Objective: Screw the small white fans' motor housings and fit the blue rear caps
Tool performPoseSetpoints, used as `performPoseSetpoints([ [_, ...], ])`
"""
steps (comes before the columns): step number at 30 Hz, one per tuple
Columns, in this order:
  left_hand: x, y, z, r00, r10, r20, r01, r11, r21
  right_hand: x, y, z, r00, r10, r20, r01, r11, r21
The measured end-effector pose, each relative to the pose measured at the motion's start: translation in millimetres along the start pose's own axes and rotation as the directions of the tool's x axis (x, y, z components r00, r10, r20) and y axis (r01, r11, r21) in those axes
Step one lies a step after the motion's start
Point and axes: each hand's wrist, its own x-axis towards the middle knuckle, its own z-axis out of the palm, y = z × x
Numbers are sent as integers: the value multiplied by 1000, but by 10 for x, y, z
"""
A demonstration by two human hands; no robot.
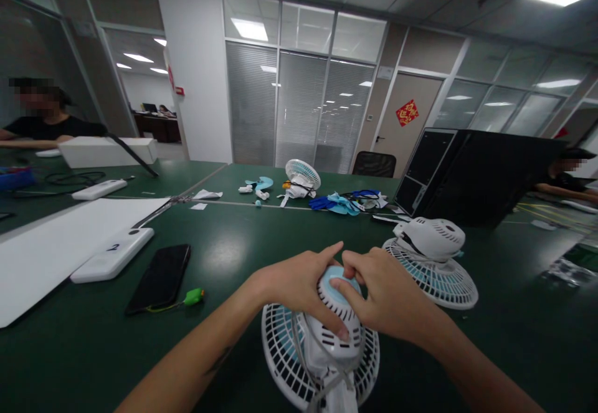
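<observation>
A white fan (334, 344) with a light-blue cap (337, 282) on its motor housing lies grille down on the green table, close to me. My left hand (303, 285) wraps round the left side of the housing, its thumb over the vents. On the cap's right side rests my right hand (378, 288), its fingers bent and its thumb on the blue cap. A grey cord loops over the back of the fan.
A second fan (434, 263) lies to the right, before a black computer case (471, 173). Farther back are a third fan (301, 179) and blue gloves (343, 202). Left are a phone (161, 276), a white power strip (112, 255) and white board (60, 238). Two people sit at the sides.
</observation>
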Motion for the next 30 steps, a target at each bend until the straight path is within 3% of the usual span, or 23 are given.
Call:
performPoseSetpoints([
  [6,12,50,49,998,-46,-53,50,996,68,4,60,196,980,113,-167,-103,992,68],
  [11,6,114,116,994,-37,-99,52,988,145,-37,149,129,988,145,-54,-136,979,151],
  [19,-14,70,78,994,-64,-93,78,985,156,-149,216,54,998,15,56,-24,987,161],
  [27,-8,121,64,987,96,-126,-92,995,32,-7,149,39,995,-94,-37,95,995,16],
  [30,-17,146,52,989,100,-109,-103,995,-19,47,26,13,1000,-24,-15,24,1000,3],
])
